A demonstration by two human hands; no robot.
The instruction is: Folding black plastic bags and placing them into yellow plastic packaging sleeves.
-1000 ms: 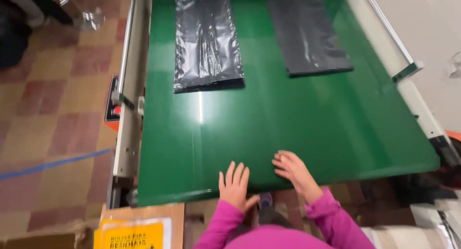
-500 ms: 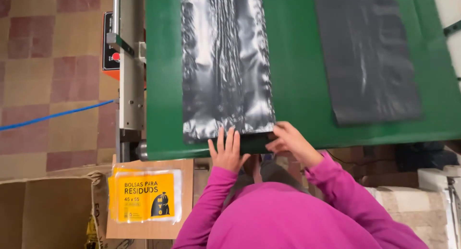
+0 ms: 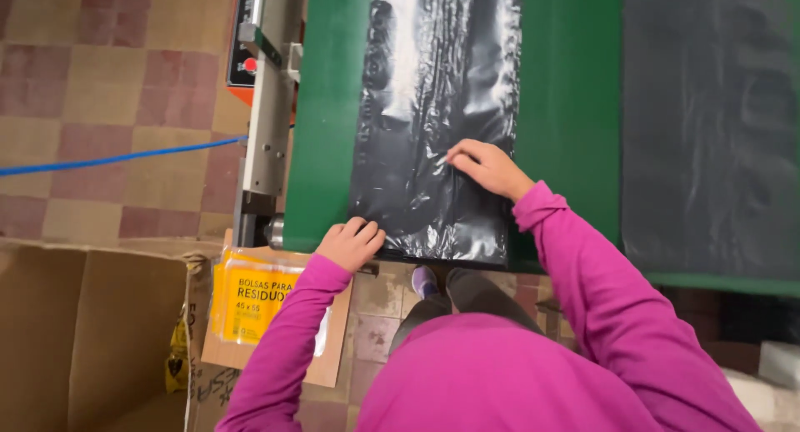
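The black plastic bag (image 3: 433, 115) lay flat on the green belt (image 3: 567, 107), with its near edge at the near end of the belt. The left hand (image 3: 350, 242) was at the near left corner of the bag, with the fingers (image 3: 360, 229) curled over the edge. It seemed to pinch the corner, but the grip itself was hidden under the knuckles, so I could not tell if it was really closed on the film. The right hand (image 3: 492, 167) rested on top of the bag, near its right edge and a little farther from the near edge, with the fingers (image 3: 463, 154) spread and pressing down, not gripping.

The risks, in my judgement, were these. The film looked thin and slippery, so if only one corner was pulled, the bag could slide crookedly or fold on itself. The flat right hand held it only by friction, so the bag could slip away under the palm. The left fingers were also close to the roller (image 3: 275, 230) at the near left of the belt, beside the bag corner, where they or the film could be caught. A second dark bag (image 3: 708, 124) lay to the right of the first one, apart from it.
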